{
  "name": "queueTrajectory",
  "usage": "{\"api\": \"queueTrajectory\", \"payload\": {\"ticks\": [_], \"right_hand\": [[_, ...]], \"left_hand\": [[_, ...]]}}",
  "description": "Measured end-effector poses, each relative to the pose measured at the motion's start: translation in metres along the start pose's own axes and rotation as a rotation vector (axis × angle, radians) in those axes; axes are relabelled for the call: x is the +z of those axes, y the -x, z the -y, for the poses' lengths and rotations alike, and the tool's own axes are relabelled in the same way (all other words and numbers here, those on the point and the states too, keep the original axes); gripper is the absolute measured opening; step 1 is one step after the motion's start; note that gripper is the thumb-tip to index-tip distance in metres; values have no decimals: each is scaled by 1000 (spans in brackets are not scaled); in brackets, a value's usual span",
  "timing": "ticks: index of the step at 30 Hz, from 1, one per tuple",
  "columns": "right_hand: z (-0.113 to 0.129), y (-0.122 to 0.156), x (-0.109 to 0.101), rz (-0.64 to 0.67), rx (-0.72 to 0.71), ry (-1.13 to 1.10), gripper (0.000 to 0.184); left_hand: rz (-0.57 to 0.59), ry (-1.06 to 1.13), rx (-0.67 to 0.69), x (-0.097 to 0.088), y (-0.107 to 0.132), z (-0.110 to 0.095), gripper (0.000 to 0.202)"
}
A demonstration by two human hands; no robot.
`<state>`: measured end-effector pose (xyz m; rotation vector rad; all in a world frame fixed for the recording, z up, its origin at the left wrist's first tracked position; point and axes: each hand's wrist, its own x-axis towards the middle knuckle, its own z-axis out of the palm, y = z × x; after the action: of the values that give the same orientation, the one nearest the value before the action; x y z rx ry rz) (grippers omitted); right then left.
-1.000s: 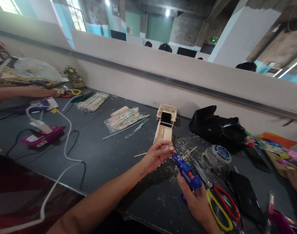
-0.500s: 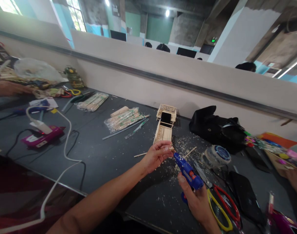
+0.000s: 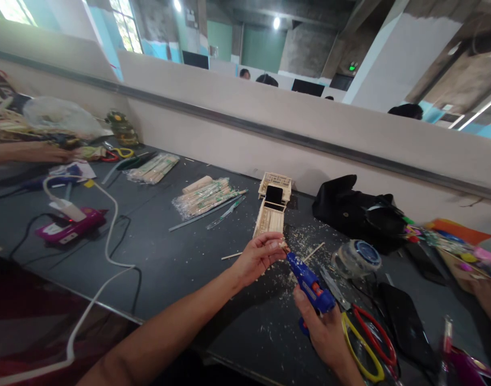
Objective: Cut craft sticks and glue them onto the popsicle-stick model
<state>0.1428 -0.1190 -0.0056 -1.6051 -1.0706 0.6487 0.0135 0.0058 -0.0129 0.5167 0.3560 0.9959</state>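
Note:
My left hand (image 3: 258,256) is closed in a pinch on a small piece of wood (image 3: 284,246), held just above the dark table (image 3: 176,252). My right hand (image 3: 324,326) grips a blue glue gun (image 3: 308,281), whose nozzle points up and left, almost touching that piece. Right behind my left hand stands a small model of pale wooden sticks (image 3: 271,206). Wood shavings (image 3: 299,241) and a loose stick (image 3: 314,251) lie around it.
Packs of sticks (image 3: 205,195) lie left of the model, scissors with red and yellow handles (image 3: 366,335) beside my right hand. A black bag (image 3: 358,212), a tape roll (image 3: 356,257), a pink glue gun (image 3: 70,225) with a white cable, and another person's hand (image 3: 48,153) are about.
The glue gun's nozzle has crept slightly right and down. At far left the other person's hand has shifted. My left hand holds still.

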Motion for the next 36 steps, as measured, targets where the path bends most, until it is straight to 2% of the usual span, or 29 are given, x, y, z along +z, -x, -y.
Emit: {"api": "queueTrajectory", "payload": {"ticks": [7,12,17,31,36], "right_hand": [[-11,-1,-1,17,-9,5,42],[-14,-6,-6,104,12,-16,38],[-12,-2,-2,13,11,-25,41],[4,0,-1,3,19,-1,53],[6,0,0,6,14,-24,50]], "left_hand": [[18,-5,-3,0,1,0,36],[16,6,-4,1,1,0,38],[10,10,-6,2,1,-1,37],[-9,-4,-7,1,0,0,36],[-4,4,6,1,0,-1,37]]}}
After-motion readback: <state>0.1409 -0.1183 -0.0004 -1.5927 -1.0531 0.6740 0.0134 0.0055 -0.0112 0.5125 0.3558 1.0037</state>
